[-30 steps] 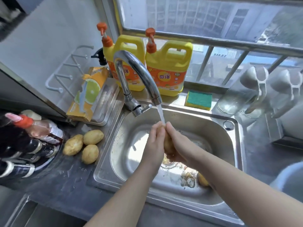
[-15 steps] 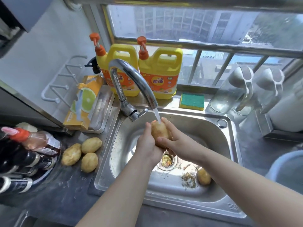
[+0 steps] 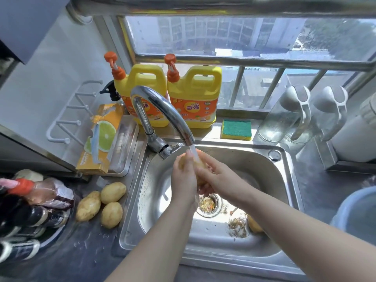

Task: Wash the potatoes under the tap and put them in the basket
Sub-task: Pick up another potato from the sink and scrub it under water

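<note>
Water runs from the chrome tap (image 3: 162, 110) onto a potato (image 3: 200, 169) held over the steel sink (image 3: 284, 180). My left hand (image 3: 184, 180) and my right hand (image 3: 215, 176) both grip this potato from either side, so most of it is hidden. Three dry potatoes (image 3: 101, 204) lie on the dark counter left of the sink. Another potato (image 3: 254, 224) lies on the sink floor, partly behind my right forearm. A pale blue basin (image 3: 358, 212) shows at the right edge; I cannot tell if it is the basket.
Two yellow detergent jugs (image 3: 193, 94) and a green sponge (image 3: 236, 129) stand on the sill behind the sink. An orange box (image 3: 101, 139) lies in a tray at the left. Dark bottles (image 3: 24, 216) crowd the left counter. Glass jugs (image 3: 295, 117) stand at the right. Scraps sit in the drain (image 3: 208, 204).
Both hands have lifted the potato closer to the spout and keep turning it under the stream. The camera tilted up, showing more window.
</note>
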Available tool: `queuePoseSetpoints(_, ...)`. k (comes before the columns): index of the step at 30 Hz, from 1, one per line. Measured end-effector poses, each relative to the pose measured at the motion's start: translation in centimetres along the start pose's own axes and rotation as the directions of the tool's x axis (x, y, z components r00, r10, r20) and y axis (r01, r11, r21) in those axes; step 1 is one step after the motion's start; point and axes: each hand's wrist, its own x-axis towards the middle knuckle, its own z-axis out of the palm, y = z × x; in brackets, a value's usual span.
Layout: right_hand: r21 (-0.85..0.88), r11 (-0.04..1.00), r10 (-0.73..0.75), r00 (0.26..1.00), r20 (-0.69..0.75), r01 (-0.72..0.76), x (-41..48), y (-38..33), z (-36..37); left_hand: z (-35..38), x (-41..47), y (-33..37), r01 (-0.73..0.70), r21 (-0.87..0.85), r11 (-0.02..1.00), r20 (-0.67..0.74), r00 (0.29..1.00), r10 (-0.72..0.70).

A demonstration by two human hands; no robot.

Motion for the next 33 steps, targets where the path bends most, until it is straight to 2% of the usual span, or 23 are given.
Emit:
queuePoseSetpoints(3,-0.032,0.999,0.006,1.0,0.0,-0.006,-0.2,-0.2,-0.4,0.2,-0.1,0.6,0.099,-0.126,0.987,0.001,0.995,-0.1)
queuePoseSetpoints(5,-0.073,0.997,-0.006,0.999,-0.05,0.002,0.1,-0.1,-0.4,0.6,-0.6,0.6,0.144,-0.139,0.98,0.044,0.989,-0.139)
queuePoseSetpoints(8,-0.078,0.997,0.004,0.989,-0.147,-0.016,0.4,-0.1,-0.2,0.8,-1.9,0.4,0.072,-0.076,0.994,0.112,0.992,-0.064)
queuePoseSetpoints(10,-0.014,1.0,0.011,0.988,-0.153,-0.013,0.2,-0.4,-0.1,0.4,-2.3,-0.6,-0.014,0.059,0.998,0.186,0.982,0.002)
queuePoseSetpoints(12,0.053,0.998,0.048,0.988,-0.15,-0.04,-0.1,-0.4,-0.3,0.1,-2.8,-1.6,-0.081,0.165,0.983,0.198,0.979,0.047)
queuePoseSetpoints(14,0.088,0.994,0.066,0.992,-0.103,-0.057,-0.3,-0.3,-0.4,0.3,-3.2,-1.5,-0.106,0.139,0.985,0.116,0.989,0.09)
queuePoseSetpoints(18,0.215,0.968,0.115,0.99,0.082,-0.13,-0.6,-0.2,-0.9,1.1,-2.6,0.2,-0.105,-0.005,0.994,-0.042,0.994,0.105)
queuePoseSetpoints(19,0.182,0.976,0.096,0.989,0.112,-0.116,-0.6,-0.2,-1.3,1.1,-2.3,0.6,-0.084,-0.042,0.996,-0.061,0.995,0.082)
queuePoseSetpoints(22,-0.061,0.998,0.032,0.992,0.126,-0.025,0.0,-0.5,-2.4,0.9,-1.7,1.4,0.092,-0.138,0.986,-0.113,0.988,-0.108)
queuePoseSetpoints(25,-0.002,0.996,0.092,0.982,0.165,-0.093,0.5,-1.0,-2.5,0.8,-1.7,1.9,0.177,-0.049,0.983,-0.045,0.983,-0.179)
queuePoseSetpoints(27,0.023,0.991,0.128,0.98,0.153,-0.134,1.0,-1.2,-2.1,1.2,-1.9,1.7,0.132,0.0,0.991,-0.053,0.99,-0.132)
queuePoseSetpoints(30,0.065,0.985,0.154,0.987,0.04,-0.157,2.0,-1.3,-1.3,1.6,-2.7,0.7,-0.055,0.058,0.997,0.013,0.998,0.054)
queuePoseSetpoints(33,0.216,0.952,0.229,0.973,-0.031,-0.217,2.3,-1.5,-0.4,0.9,-3.5,-0.2,-0.21,0.245,0.947,0.112,0.976,0.188)
